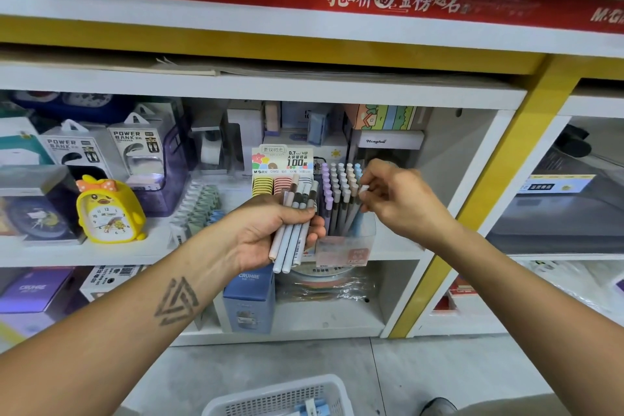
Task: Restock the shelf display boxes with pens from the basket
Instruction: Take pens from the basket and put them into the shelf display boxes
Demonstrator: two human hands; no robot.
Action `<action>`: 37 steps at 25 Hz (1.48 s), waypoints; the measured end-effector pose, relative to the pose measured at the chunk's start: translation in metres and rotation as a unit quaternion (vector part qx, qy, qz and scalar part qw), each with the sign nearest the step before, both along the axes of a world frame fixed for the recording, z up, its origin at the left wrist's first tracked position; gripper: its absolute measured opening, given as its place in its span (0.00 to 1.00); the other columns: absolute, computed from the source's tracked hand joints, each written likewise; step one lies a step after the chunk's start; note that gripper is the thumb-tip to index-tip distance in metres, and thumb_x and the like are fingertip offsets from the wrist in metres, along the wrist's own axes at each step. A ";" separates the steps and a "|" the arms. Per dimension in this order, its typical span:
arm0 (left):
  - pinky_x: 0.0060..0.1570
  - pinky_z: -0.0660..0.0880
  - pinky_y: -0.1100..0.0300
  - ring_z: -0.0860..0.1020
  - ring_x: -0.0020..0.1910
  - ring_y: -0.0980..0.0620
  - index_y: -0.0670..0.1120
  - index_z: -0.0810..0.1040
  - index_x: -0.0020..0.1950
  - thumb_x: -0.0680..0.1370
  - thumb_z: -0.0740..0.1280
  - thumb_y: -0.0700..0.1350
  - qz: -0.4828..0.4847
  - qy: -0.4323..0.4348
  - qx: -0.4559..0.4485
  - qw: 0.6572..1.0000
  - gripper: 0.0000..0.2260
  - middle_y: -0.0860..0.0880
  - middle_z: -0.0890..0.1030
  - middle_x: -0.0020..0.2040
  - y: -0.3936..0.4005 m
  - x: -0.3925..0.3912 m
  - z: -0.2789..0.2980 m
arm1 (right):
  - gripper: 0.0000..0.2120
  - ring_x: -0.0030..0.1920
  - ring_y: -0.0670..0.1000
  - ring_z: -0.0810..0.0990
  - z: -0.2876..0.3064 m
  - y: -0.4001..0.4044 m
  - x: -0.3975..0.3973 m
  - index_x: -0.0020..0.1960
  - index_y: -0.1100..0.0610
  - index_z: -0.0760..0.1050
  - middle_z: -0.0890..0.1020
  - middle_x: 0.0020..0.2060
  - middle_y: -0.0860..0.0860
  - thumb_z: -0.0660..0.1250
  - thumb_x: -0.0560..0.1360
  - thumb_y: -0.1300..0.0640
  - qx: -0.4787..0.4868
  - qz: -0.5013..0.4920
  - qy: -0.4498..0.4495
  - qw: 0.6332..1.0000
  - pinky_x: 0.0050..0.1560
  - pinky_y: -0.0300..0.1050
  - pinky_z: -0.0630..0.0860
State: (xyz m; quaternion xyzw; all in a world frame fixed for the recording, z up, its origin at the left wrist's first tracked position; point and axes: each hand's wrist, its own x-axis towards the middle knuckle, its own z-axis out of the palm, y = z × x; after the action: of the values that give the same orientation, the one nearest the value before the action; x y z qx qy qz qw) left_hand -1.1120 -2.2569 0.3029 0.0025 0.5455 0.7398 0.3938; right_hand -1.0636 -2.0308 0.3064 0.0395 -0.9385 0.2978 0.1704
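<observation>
left hand (pixel 270 233) mid-frame grips a bundle of pens (pixel 294 230). right hand (pixel 395 199) pinches one white-capped pen (pixel 363 189) over the display box (pixel 344 246), centre right. basket (pixel 280 397) bottom centre.

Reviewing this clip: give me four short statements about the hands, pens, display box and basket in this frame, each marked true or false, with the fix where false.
1. The left hand grips a bundle of pens. True.
2. The right hand hangs idle. False: it pinches a pen at the display box.
3. The display box holds no pens. False: many stand upright in it.
4. The white basket sits on the floor below. True.
</observation>
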 end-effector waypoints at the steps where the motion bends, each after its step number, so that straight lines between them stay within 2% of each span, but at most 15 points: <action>1: 0.32 0.82 0.59 0.84 0.35 0.46 0.35 0.79 0.53 0.76 0.66 0.32 -0.001 0.001 -0.001 1.000 0.06 0.39 0.84 0.39 0.000 0.000 0.000 | 0.08 0.38 0.45 0.84 0.000 0.002 -0.001 0.47 0.54 0.73 0.83 0.37 0.52 0.67 0.77 0.65 -0.005 -0.011 0.004 1.000 0.45 0.50 0.82; 7: 0.33 0.82 0.59 0.84 0.35 0.46 0.35 0.79 0.53 0.77 0.66 0.32 -0.005 -0.002 -0.001 1.000 0.06 0.39 0.84 0.39 -0.001 0.000 0.001 | 0.10 0.39 0.42 0.84 0.000 -0.001 0.001 0.46 0.50 0.73 0.84 0.37 0.48 0.68 0.77 0.65 0.012 0.045 -0.015 0.999 0.44 0.46 0.82; 9: 0.33 0.82 0.59 0.84 0.35 0.46 0.35 0.78 0.53 0.77 0.66 0.32 -0.007 0.002 -0.003 1.000 0.06 0.39 0.84 0.39 -0.001 -0.001 0.001 | 0.08 0.41 0.42 0.84 -0.004 -0.002 0.000 0.47 0.50 0.74 0.84 0.37 0.45 0.68 0.78 0.62 0.052 0.055 -0.014 0.997 0.45 0.46 0.81; 11: 0.34 0.82 0.58 0.85 0.35 0.47 0.34 0.78 0.53 0.77 0.66 0.32 -0.012 0.001 -0.003 1.000 0.06 0.39 0.84 0.40 0.000 0.000 0.000 | 0.02 0.45 0.47 0.82 -0.007 -0.003 -0.002 0.50 0.52 0.78 0.84 0.41 0.47 0.68 0.79 0.59 0.119 0.039 -0.015 0.992 0.48 0.51 0.80; 14: 0.36 0.83 0.58 0.85 0.36 0.47 0.35 0.79 0.51 0.77 0.66 0.33 -0.029 -0.002 -0.002 1.000 0.05 0.39 0.84 0.41 0.001 0.001 -0.001 | 0.09 0.48 0.50 0.80 -0.004 -0.008 -0.004 0.56 0.54 0.83 0.83 0.48 0.49 0.67 0.80 0.55 0.193 0.018 0.006 0.981 0.51 0.50 0.78; 15: 0.37 0.83 0.58 0.85 0.37 0.47 0.35 0.79 0.51 0.77 0.66 0.33 -0.035 0.001 -0.001 0.999 0.05 0.39 0.85 0.41 0.002 0.001 -0.001 | 0.10 0.47 0.49 0.80 -0.001 -0.011 -0.004 0.58 0.53 0.83 0.84 0.48 0.49 0.66 0.80 0.54 0.156 0.011 0.009 0.988 0.49 0.47 0.77; 17: 0.38 0.83 0.57 0.85 0.38 0.45 0.35 0.79 0.52 0.76 0.66 0.33 -0.043 0.011 0.010 0.999 0.06 0.38 0.84 0.42 0.003 0.002 -0.002 | 0.12 0.40 0.48 0.81 0.006 -0.018 -0.003 0.61 0.51 0.81 0.86 0.44 0.49 0.67 0.80 0.50 -0.028 -0.002 -0.030 0.999 0.42 0.43 0.78; 18: 0.38 0.83 0.56 0.85 0.39 0.44 0.35 0.79 0.53 0.76 0.67 0.32 -0.047 0.020 0.016 0.999 0.07 0.37 0.84 0.43 0.004 0.003 -0.002 | 0.12 0.36 0.47 0.81 0.008 -0.022 -0.003 0.61 0.51 0.80 0.86 0.40 0.50 0.68 0.79 0.50 -0.127 -0.001 -0.065 0.990 0.37 0.41 0.77; 20: 0.39 0.83 0.55 0.85 0.42 0.42 0.35 0.79 0.53 0.74 0.68 0.32 -0.059 0.038 0.022 0.997 0.09 0.36 0.84 0.45 0.004 0.005 -0.001 | 0.12 0.32 0.46 0.80 0.008 -0.031 -0.005 0.59 0.56 0.79 0.86 0.35 0.50 0.71 0.78 0.53 -0.251 0.007 -0.105 0.962 0.30 0.35 0.73; 23: 0.42 0.83 0.52 0.85 0.47 0.38 0.35 0.80 0.54 0.75 0.68 0.33 -0.077 0.027 0.039 0.996 0.09 0.33 0.83 0.48 0.005 0.006 0.000 | 0.06 0.29 0.49 0.79 0.008 -0.034 -0.007 0.53 0.65 0.79 0.84 0.33 0.55 0.71 0.76 0.65 -0.375 0.012 -0.103 0.921 0.29 0.37 0.73; 26: 0.47 0.82 0.45 0.83 0.51 0.35 0.34 0.77 0.53 0.79 0.64 0.34 -0.048 -0.009 0.044 0.998 0.06 0.31 0.83 0.51 0.004 0.001 0.000 | 0.04 0.30 0.53 0.80 0.018 -0.023 -0.007 0.51 0.66 0.79 0.83 0.34 0.60 0.69 0.77 0.69 -0.427 -0.031 -0.012 0.904 0.32 0.42 0.78; 29: 0.38 0.83 0.52 0.85 0.40 0.41 0.34 0.75 0.52 0.80 0.63 0.34 0.032 -0.016 -0.007 0.999 0.04 0.35 0.84 0.43 0.000 -0.007 -0.002 | 0.05 0.33 0.52 0.83 0.023 -0.010 -0.007 0.51 0.61 0.78 0.83 0.37 0.62 0.68 0.78 0.67 -0.316 -0.059 0.074 0.944 0.38 0.46 0.83; 32: 0.27 0.78 0.62 0.81 0.28 0.48 0.35 0.77 0.49 0.79 0.66 0.34 0.059 -0.005 -0.032 0.998 0.02 0.40 0.82 0.35 -0.001 -0.008 -0.003 | 0.06 0.39 0.50 0.85 0.013 -0.011 -0.003 0.51 0.53 0.78 0.83 0.39 0.53 0.69 0.78 0.63 -0.113 -0.028 0.072 0.991 0.45 0.50 0.84; 34: 0.27 0.77 0.63 0.80 0.28 0.50 0.36 0.78 0.47 0.78 0.67 0.34 0.050 -0.015 -0.033 0.998 0.02 0.41 0.82 0.36 -0.001 -0.007 -0.002 | 0.05 0.40 0.46 0.84 0.004 -0.015 -0.002 0.53 0.53 0.78 0.83 0.39 0.48 0.68 0.79 0.61 -0.016 -0.003 0.061 0.998 0.47 0.50 0.83; 37: 0.29 0.78 0.62 0.80 0.31 0.48 0.37 0.79 0.45 0.78 0.65 0.33 0.036 -0.026 -0.019 0.999 0.04 0.39 0.81 0.37 -0.002 -0.006 -0.001 | 0.04 0.43 0.47 0.84 -0.004 -0.020 -0.001 0.53 0.54 0.77 0.84 0.40 0.48 0.68 0.78 0.60 0.026 0.039 0.050 0.998 0.47 0.52 0.82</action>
State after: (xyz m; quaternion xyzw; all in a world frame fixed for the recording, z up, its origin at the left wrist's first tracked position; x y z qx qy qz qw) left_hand -1.1183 -2.2594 0.3022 -0.0442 0.5489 0.7426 0.3812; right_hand -1.0642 -2.0509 0.3019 0.0951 -0.9338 0.2778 0.2046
